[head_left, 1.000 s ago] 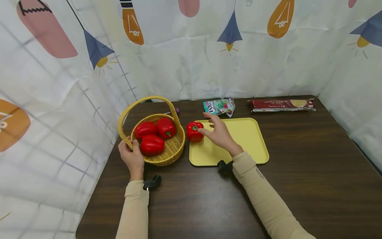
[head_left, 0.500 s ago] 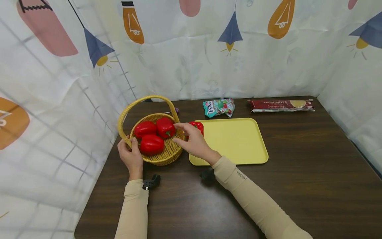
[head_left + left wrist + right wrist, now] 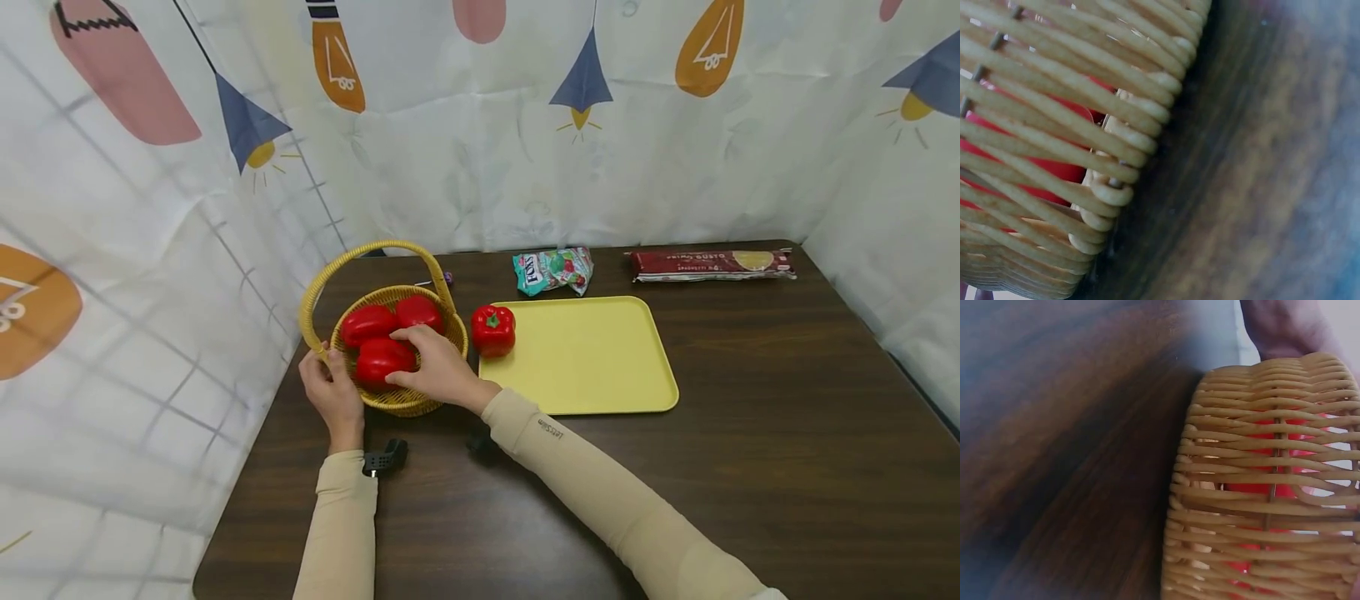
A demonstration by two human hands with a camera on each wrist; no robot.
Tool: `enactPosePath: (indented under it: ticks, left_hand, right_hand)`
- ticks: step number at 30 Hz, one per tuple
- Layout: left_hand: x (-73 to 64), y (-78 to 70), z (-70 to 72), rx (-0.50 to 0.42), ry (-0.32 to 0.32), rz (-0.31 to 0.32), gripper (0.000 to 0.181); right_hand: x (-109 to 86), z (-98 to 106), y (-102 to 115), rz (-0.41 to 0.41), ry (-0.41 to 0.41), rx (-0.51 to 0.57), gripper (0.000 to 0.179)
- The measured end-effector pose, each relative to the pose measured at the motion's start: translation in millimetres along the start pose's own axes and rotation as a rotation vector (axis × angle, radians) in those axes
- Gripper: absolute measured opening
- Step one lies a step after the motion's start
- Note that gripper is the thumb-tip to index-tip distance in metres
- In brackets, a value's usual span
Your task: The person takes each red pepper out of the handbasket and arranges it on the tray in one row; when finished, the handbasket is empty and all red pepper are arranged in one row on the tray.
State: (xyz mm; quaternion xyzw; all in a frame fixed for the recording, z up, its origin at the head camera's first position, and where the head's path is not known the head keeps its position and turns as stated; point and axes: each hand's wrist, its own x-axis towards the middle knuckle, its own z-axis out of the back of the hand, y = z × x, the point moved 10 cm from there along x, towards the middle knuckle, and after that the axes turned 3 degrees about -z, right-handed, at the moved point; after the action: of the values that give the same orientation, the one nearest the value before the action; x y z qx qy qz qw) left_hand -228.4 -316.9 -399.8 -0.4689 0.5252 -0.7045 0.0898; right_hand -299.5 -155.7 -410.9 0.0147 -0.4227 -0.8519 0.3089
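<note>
A yellow wicker basket (image 3: 408, 400) with a tall arched handle (image 3: 387, 247) stands at the left, holding three red bell peppers. My left hand (image 3: 334, 398) grips its left side where the handle meets the rim. Over the basket, my right hand (image 3: 438, 367) has its thumb and fingers spread about the right end of the front bell pepper (image 3: 375, 364); firm contact cannot be made out. Behind it lie the left bell pepper (image 3: 366, 325) and the back bell pepper (image 3: 418, 310). Both wrist views show the basket's woven side (image 3: 1260, 481) with red behind it.
Right of the basket, another red bell pepper (image 3: 493, 331) sits on the left edge of a yellow tray (image 3: 585, 358). A FOX'S candy bag (image 3: 553, 271) and a long dark red packet (image 3: 712, 264) lie along the table's back. A lollipop (image 3: 447, 277) shows behind the basket.
My right hand has moved left, from beside the bell pepper on the tray to the front bell pepper in the basket. My left hand keeps its grip on the basket.
</note>
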Motion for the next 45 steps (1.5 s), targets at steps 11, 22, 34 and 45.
enactPosePath:
  ticks: [11, 22, 34, 45]
  left_hand:
    - [-0.2, -2.3, -0.6, 0.002, -0.002, -0.036, 0.057]
    - [-1.1, 1.5, 1.7, -0.013, -0.009, -0.023, 0.053]
    - [-1.4, -7.3, 0.8, 0.000, -0.026, -0.070, 0.038]
    - [2.0, 14.2, 3.4, 0.074, -0.057, -0.114, 0.064]
  right_hand:
    - [13.5, -24.7, -1.6, -0.047, 0.140, -0.118, 0.074]
    - [20.4, -35.6, -4.9, -0.071, 0.174, -0.238, 0.075]
    - [16.0, -26.6, -2.7, -0.062, 0.108, -0.216, 0.077]
    - [6.4, -10.9, 1.6, 0.005, 0.032, -0.146, 0.078]
